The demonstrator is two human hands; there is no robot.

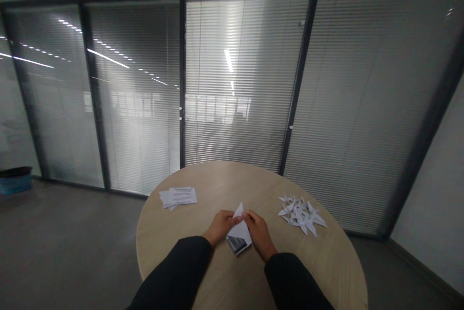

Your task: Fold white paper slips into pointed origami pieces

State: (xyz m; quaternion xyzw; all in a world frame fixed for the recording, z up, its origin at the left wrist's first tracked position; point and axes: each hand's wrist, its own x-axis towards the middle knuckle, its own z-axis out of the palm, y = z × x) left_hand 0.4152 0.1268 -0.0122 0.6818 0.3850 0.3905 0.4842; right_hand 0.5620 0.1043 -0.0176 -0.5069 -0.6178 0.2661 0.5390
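Rnd table [224, 179]: L hand [221, 227] & R hand [258, 232] pinch paper [240, 233], long axis/tip fwd.

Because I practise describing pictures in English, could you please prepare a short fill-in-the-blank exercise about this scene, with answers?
1. Counting the left hand and the right hand, ____ hands hold the folded paper.
2. The pile of folded shapes lies nearer to the ____ hand.
3. In this picture, the printed sheets lie on the ____ side of the table.
4. At far left, the blue container stands on the ____, not the table.
Missing words: two; right; left; floor.
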